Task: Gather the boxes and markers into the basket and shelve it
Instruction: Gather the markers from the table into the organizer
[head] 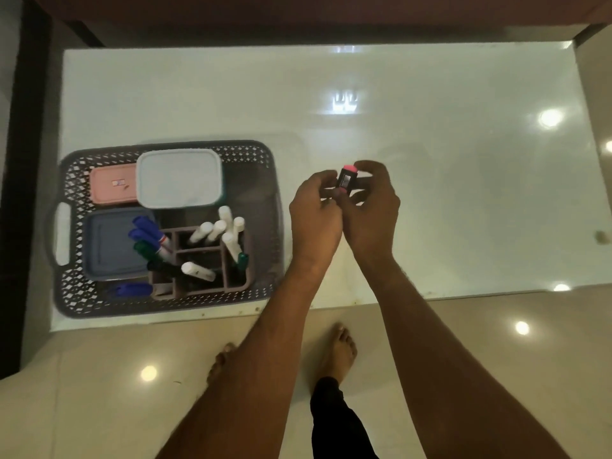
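Between both hands [344,207], pink-capped marker [346,180]

Glossy white table on a shiny beige floor.

The table [430,160] fills the middle of the view, its top pale and reflective, mirroring round ceiling lights and a bright window-like patch [344,102]. Small screws dot its near edge. The tiled floor [99,392] below is polished beige and carries more round light spots [148,373]. A dark vertical frame [23,193] runs down the left side. Along the top stands dark reddish-brown furniture [298,14], its lower part in shadow.
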Demonstrator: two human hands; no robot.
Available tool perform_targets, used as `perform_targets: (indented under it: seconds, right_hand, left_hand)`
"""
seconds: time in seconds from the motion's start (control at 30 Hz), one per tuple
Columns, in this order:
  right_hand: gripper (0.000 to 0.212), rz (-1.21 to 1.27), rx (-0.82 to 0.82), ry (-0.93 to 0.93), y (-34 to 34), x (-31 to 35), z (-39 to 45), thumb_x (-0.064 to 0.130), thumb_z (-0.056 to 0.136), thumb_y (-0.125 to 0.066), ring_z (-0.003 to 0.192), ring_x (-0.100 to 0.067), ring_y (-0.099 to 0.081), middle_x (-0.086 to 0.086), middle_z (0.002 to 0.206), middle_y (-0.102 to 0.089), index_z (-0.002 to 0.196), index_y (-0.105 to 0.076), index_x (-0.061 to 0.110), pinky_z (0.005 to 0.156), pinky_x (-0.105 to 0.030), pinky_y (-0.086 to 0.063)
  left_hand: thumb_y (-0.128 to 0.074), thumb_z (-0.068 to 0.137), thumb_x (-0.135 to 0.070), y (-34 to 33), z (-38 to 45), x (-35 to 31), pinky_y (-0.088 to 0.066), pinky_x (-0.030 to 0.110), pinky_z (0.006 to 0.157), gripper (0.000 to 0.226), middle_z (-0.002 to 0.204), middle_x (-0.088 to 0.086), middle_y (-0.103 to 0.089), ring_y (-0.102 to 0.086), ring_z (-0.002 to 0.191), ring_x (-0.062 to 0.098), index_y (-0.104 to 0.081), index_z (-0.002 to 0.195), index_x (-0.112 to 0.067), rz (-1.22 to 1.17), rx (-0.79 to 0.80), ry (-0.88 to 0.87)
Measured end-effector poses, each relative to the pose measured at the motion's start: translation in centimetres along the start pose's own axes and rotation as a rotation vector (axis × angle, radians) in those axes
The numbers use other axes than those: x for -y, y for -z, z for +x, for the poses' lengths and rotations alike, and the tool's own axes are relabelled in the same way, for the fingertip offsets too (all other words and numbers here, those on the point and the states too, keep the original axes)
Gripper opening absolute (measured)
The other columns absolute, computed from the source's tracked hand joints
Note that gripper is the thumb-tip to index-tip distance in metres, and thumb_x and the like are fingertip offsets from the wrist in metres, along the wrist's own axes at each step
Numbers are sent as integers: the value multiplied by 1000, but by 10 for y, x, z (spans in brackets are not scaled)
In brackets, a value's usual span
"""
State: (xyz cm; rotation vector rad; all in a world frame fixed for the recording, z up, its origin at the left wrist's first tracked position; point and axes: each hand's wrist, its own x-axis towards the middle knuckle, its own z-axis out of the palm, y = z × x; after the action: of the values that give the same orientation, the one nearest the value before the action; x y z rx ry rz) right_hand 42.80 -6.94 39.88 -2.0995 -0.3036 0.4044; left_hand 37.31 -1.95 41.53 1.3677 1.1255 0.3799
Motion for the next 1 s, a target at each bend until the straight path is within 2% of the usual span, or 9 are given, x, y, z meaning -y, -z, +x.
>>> perform_targets:
  seconds: [0.13, 0.23, 0.3, 0.43, 0.5, 0.6, 0.73, 0.9, 1.0]
  right_hand:
    - [45, 132, -7, 142, -23, 47, -32, 2, 82, -74, 84, -11, -70, 7, 98, -73, 122, -58, 17, 77, -34, -59]
    - [52, 178, 21, 263, -44, 79, -61, 2, 85, -73, 92, -12, -71, 4, 105, -73, 132, -58, 17, 79, -30, -60]
    - [47, 180, 43, 348, -57, 95, -78, 4, 90, -73, 101, -10, -70, 1, 115, -71, 134, -61, 15, 84, -28, -61]
    - [43, 61, 92, 512, -78, 110, -104, 2, 90, -73, 105, -3, -66, 0, 119, -70, 130, -66, 16, 91, -13, -53]
    - [44, -9, 137, 563, -85, 108, -113, 0, 90, -70, 105, -12, -68, 0, 117, -70, 130, -68, 19, 90, -24, -57]
    - [38, -97, 212, 559, -89, 101, -122, 3, 92, -68, 102, -16, -69, -1, 115, -72, 126, -71, 19, 89, -32, -60]
    - [31, -232, 303, 483, -89, 96, -128, 5, 94, -68, 102, -12, -69, -1, 115, -76, 121, -75, 18, 95, -16, -53]
    - [31, -412, 382, 394, -87, 99, -123, 6, 91, -70, 105, -14, -68, -1, 117, -76, 119, -76, 18, 89, 7, -25]
    - [30, -478, 419, 379, -88, 106, -121, 12, 95, -69, 109, -15, -66, 0, 123, -74, 123, -74, 22, 93, 3, -24]
  left_hand:
    - [-45, 85, 6, 52, -16, -13, -54, 36, 103, 49, 121, 1, -70, -65, 115, 11, -67, 125, -11, -68, -142, -177]
    - [-49, 94, 6, 98, -30, -19, -54, 33, 102, 38, 121, 2, -70, -65, 114, 11, -66, 125, -7, -60, -284, -347]
    - [-53, 96, 6, 123, -38, -15, -54, 29, 100, 32, 119, 2, -70, -65, 112, 11, -66, 123, -5, 2, -395, -442]
    - [-54, 93, 9, 157, -56, 11, -55, 33, 92, 32, 113, 5, -67, -63, 107, 16, -65, 119, -5, 131, -525, -502]
    - [-57, 94, 5, 166, -64, 30, -55, 39, 89, 27, 112, 6, -66, -63, 107, 20, -64, 119, -4, 144, -502, -469]
    - [-63, 97, -11, 168, -74, 53, -57, 47, 90, 27, 116, 7, -66, -64, 109, 24, -62, 122, -4, 166, -427, -413]
    - [-60, 96, -23, 164, -78, 74, -58, 50, 94, 35, 115, 17, -70, -62, 115, 27, -68, 117, 4, 341, -448, -535]
    - [-51, 102, -16, 170, -77, 85, -51, 50, 106, 31, 119, 19, -70, -56, 125, 28, -71, 113, 5, 383, -572, -585]
    - [-51, 102, -18, 172, -77, 86, -51, 49, 106, 31, 119, 17, -71, -55, 125, 26, -69, 115, 2, 392, -539, -587]
